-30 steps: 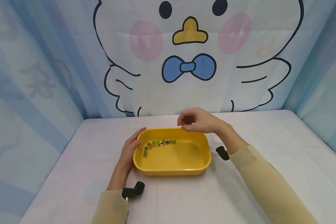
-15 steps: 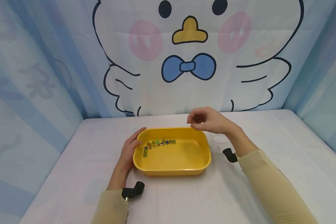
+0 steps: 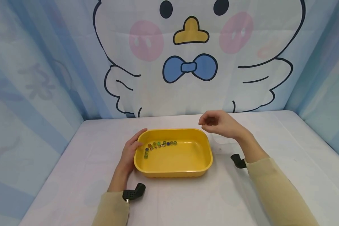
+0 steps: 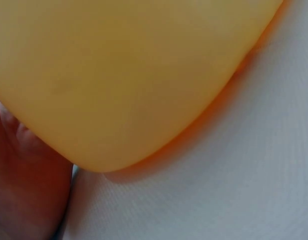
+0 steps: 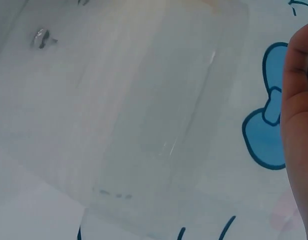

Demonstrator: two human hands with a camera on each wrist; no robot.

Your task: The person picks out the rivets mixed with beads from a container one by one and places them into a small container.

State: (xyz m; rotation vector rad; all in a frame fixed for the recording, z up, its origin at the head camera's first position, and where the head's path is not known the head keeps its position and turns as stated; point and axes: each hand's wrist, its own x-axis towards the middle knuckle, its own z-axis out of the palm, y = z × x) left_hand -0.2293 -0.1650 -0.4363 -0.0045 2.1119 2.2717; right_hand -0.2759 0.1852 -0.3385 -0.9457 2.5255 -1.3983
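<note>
A yellow plastic tray (image 3: pixel 175 173) sits on the table. Several glass marbles (image 3: pixel 168 143) and a few small gold-coloured pieces lie inside it, mostly toward the left and back. My left hand (image 3: pixel 129 153) grips the tray's left end, thumb over the rim and fingers along the outside. In the left wrist view the tray wall (image 4: pixel 119 90) covers most of that hand. Above the back right corner, my right hand (image 3: pixel 221 124) is curled with the fingertips close together and pinches a clear plastic thing (image 5: pixel 158 115). It is see-through; I cannot tell its exact kind.
A pale cloth covers the table (image 3: pixel 73 175). Behind it hangs a curtain (image 3: pixel 189 97) with a cartoon face and a blue bow tie, and more curtain closes both sides. A small silvery piece (image 5: pixel 41 38) shows in the right wrist view.
My right hand has moved to the right, from over the tray's back rim to past its back right corner. The left hand, tray and marbles stay in place.
</note>
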